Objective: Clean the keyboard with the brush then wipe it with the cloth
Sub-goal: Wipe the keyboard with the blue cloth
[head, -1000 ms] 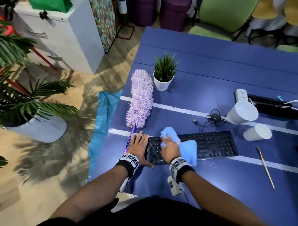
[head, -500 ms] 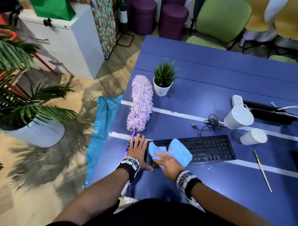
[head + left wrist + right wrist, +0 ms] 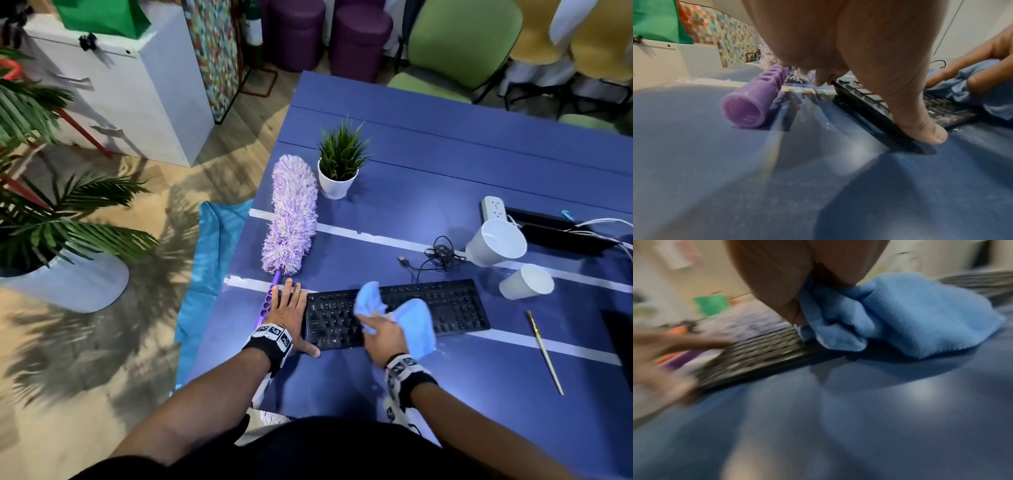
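You are on the wiping step: your right hand [image 3: 383, 334] grips the cloth [image 3: 412, 325] on the keyboard [image 3: 397, 317] at lower centre, your flat-fingered left hand [image 3: 289, 313] braces its end, and unwiped right-hand keys likely come next.

The head view looks down and forward from above the bench [image 3: 445, 164], taking in both forearms, the whole keyboard [image 3: 445, 308] and the room beyond. The left wrist view sits very low, just above the bench [image 3: 735, 178], facing along the left hand [image 3: 859, 48] toward the keyboard's left end [image 3: 863, 104]. The right wrist view, blurred, is equally low and close, looking along the right hand [image 3: 777, 272] at the cloth [image 3: 920, 313] and the keyboard's front edge [image 3: 760, 352]. All three share the keyboard; each wrist view catches the opposite hand.
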A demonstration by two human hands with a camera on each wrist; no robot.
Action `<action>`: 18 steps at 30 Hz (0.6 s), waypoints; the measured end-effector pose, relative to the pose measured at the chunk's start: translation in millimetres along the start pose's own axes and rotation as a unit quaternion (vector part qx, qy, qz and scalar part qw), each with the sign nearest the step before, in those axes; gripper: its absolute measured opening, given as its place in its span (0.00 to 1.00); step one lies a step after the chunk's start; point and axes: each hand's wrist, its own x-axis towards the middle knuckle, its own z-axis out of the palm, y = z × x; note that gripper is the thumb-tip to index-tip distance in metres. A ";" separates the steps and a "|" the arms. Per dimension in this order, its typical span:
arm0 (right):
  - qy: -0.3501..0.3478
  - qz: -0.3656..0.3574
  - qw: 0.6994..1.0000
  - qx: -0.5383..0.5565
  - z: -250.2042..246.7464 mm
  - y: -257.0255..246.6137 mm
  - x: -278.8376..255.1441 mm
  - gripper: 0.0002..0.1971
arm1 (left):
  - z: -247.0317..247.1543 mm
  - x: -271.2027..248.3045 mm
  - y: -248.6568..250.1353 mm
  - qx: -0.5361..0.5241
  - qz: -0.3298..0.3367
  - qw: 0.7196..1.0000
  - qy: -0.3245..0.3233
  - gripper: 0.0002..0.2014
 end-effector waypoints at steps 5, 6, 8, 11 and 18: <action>-0.154 -0.207 0.964 -0.069 40.6 -55.5 -11.7 0.28 | -4.3 -3.4 5.8 0.021 -0.012 1.000 0.001 0.72; -0.162 -0.230 0.957 -0.064 44.5 -58.1 -14.2 0.28 | -3.7 -5.1 6.5 0.024 -0.017 1.000 0.001 0.71; -0.131 -0.276 0.949 -0.081 44.5 -46.2 -14.7 0.28 | -1.2 -6.0 5.8 0.012 -0.018 1.000 0.007 0.71; -0.083 -0.298 0.947 -0.091 16.3 5.7 -10.1 0.29 | -3.0 -5.8 4.8 0.001 -0.012 1.000 0.006 0.74; -0.010 -0.014 0.998 -0.064 -61.0 124.2 3.0 0.27 | -2.7 -4.3 4.1 0.009 -0.008 1.000 -0.008 0.74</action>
